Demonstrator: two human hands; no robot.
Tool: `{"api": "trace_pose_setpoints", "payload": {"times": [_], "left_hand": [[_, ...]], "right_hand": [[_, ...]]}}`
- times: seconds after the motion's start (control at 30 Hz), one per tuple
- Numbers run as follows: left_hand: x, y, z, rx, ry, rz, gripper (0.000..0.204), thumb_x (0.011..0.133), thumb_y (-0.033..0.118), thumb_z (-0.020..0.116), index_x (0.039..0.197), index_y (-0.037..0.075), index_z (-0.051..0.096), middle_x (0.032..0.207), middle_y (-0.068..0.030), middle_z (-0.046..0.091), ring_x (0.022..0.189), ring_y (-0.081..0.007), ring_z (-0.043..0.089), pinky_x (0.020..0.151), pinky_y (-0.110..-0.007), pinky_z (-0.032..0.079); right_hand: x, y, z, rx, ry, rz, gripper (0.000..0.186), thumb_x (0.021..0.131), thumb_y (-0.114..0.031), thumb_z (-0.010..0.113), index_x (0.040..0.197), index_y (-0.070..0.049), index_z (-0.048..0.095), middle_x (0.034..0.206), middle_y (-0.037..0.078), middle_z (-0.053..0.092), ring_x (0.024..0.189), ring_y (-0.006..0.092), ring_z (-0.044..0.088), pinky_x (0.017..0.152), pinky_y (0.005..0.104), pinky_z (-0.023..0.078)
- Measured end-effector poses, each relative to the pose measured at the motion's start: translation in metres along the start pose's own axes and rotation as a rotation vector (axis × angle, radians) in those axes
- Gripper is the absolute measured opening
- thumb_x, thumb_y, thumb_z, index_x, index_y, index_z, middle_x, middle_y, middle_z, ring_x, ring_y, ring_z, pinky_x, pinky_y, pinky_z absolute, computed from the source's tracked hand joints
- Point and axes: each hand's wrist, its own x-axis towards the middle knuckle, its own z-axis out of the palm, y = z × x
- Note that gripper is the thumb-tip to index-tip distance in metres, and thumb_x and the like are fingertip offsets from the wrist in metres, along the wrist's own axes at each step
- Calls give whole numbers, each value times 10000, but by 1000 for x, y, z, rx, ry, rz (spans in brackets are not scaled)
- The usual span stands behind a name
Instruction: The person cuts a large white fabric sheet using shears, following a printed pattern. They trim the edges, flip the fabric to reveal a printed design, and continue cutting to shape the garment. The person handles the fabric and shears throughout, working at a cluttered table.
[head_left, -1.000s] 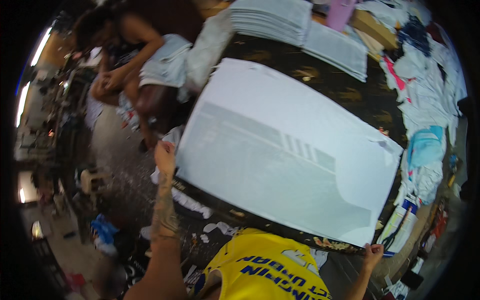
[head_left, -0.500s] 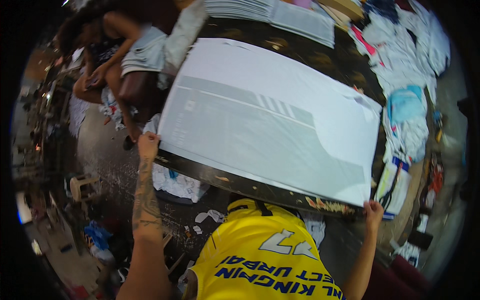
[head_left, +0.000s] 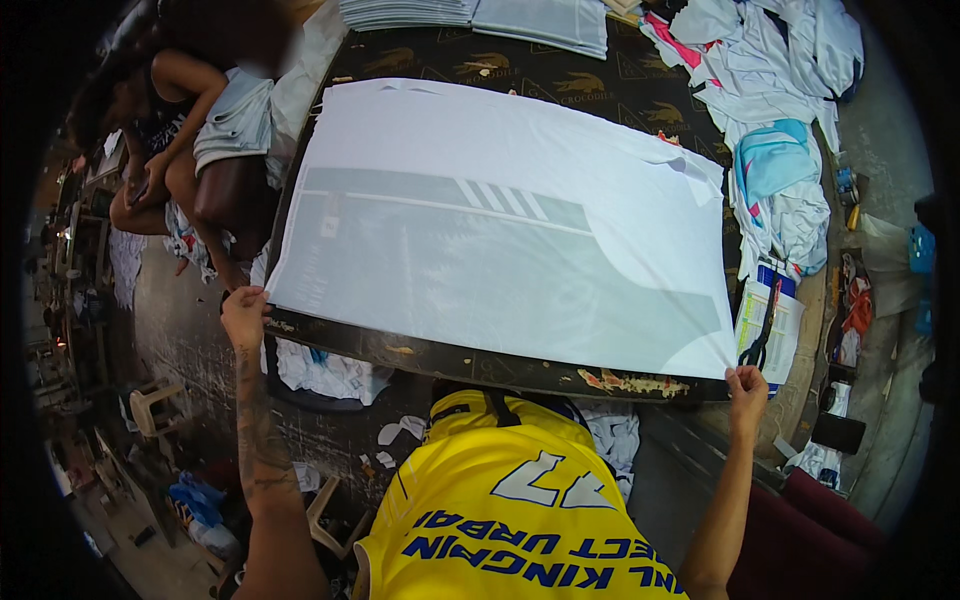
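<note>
A large white fabric panel [head_left: 420, 130] with a grey printed band and slanted stripes lies spread over the dark patterned table [head_left: 470, 70]. My left hand [head_left: 244, 315] pinches its near left corner, just past the table's left edge. At the near right corner, my right hand [head_left: 746, 390] holds the fabric between thumb and fingers, and creases run inward from that grip. Along the near edge the cloth looks drawn straight between both hands. Its far right edge is slightly crumpled.
Folded light cloth stacks [head_left: 540, 22] sit at the table's far side. Heaped white garments [head_left: 750, 80] lie along the right, near scissors [head_left: 765, 325] on printed sheets. At far left another person [head_left: 175, 110] sits beside folded cloth. A beige stool [head_left: 155, 408] stands on the floor.
The whole scene has shifted left and slightly up in view as my head turned. Both hands still hold the near corners, and the near edge looks more evenly drawn.
</note>
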Motion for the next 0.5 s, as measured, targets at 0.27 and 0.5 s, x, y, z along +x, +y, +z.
{"api": "trace_pose_setpoints", "payload": {"times": [0.27,0.5], "left_hand": [[-48,36,66,273,393,199,222,951,102,755,1162,51,706,1073,-125,661,927,-280,665,838,-419,549],[-229,224,286,-12,-379,978,339,894,163,818,1198,64,707,1114,-122,684,1071,-328,638,988,-445,486]], "right_hand": [[-9,25,44,158,-54,161,122,941,-99,813,941,-48,702,770,-43,637,679,58,561,612,249,457],[-22,-16,39,-83,-54,57,284,923,-152,817,1162,-9,764,844,108,747,708,224,684,681,360,558]]}}
